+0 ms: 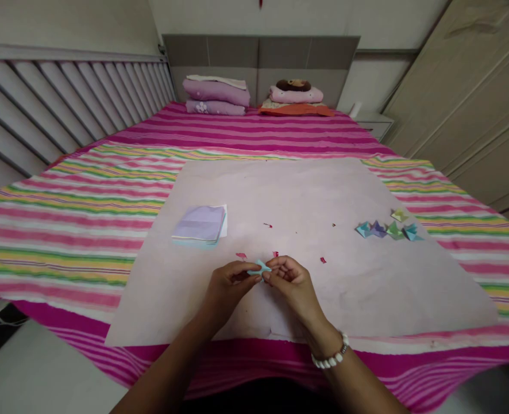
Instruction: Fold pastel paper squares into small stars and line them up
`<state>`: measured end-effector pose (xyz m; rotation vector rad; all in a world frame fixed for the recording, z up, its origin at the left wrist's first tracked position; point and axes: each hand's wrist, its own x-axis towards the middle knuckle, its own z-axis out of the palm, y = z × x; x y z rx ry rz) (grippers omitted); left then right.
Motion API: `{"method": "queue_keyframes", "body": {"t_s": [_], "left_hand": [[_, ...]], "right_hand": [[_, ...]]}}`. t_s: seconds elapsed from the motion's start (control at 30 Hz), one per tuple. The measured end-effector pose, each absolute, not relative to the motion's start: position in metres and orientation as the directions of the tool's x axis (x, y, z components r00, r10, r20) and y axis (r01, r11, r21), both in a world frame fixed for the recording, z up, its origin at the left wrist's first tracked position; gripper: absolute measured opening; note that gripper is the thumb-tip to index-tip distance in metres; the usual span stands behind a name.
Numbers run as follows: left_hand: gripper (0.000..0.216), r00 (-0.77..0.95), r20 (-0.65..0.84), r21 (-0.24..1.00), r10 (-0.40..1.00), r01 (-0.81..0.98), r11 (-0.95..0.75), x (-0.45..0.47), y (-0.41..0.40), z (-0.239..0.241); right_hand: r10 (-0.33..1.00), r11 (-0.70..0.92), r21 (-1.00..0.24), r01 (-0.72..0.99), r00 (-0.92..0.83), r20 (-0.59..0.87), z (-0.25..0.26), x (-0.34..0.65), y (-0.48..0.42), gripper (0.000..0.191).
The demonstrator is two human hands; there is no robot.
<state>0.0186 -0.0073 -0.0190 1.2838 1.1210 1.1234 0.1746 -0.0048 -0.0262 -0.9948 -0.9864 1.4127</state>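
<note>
Grip first: the left hand [228, 284] and the right hand [291, 282] meet fingertip to fingertip, each pinched closed on the same small blue folded paper [259, 268], which sticks up between thumbs and forefingers just above the pale pink sheet [323, 190]. Whether the piece touches the sheet cannot be told. Both forearms come in from the near edge of the bed, and the right wrist wears a white bead bracelet [332, 357]. The sheet lies flat across the striped bedspread [86, 218], its near edge close to the edge of the bed. A few tiny red scraps [241, 255] are scattered on the sheet just beyond the hands and a little to their right. To the left, well apart from the hands, lies a stack of paper squares [200, 225], a lilac one on top with white and blue edges showing beneath. Far to the right, a row of folded paper pieces [388, 230] in blue, purple and green sits near the sheet's edge, each touching or just beside the next. At the head of the bed, folded bedding and pillows [215, 92] rest against the grey headboard [261, 57]. A wooden wardrobe [474, 103] stands along the right side.
</note>
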Motion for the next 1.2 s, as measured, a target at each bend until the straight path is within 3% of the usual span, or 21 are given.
{"method": "queue_keyframes", "body": {"t_s": [0.33, 0.5, 0.67, 0.9, 1.2], "left_hand": [[0.02, 0.103, -0.056, 0.998, 0.993, 0.006, 0.056, 0.016, -0.005, -0.021], [0.021, 0.108, -0.009, 0.993, 0.994, 0.12, -0.004, 0.016, -0.006, -0.019], [0.016, 0.139, 0.032, 0.964, 0.99, 0.257, -0.067, 0.015, -0.004, -0.019], [0.012, 0.179, 0.098, 0.919, 0.979, 0.362, -0.158, 0.016, -0.004, -0.019], [0.009, 0.168, 0.124, 0.899, 0.978, 0.399, -0.182, 0.015, -0.006, -0.02]], "right_hand": [[0.998, -0.053, -0.97, -0.237, -0.043, -0.044, -0.024, 0.178, -0.004, 0.018], [0.997, -0.075, -0.961, -0.266, -0.036, -0.068, -0.024, 0.18, -0.003, 0.018], [0.999, -0.05, -0.981, -0.186, -0.028, -0.046, -0.027, 0.181, -0.003, 0.017], [0.988, 0.147, -0.989, -0.019, -0.036, 0.148, -0.026, 0.179, -0.004, 0.012], [0.924, 0.36, -0.906, 0.222, -0.222, 0.313, -0.019, 0.186, -0.004, 0.013]]}}
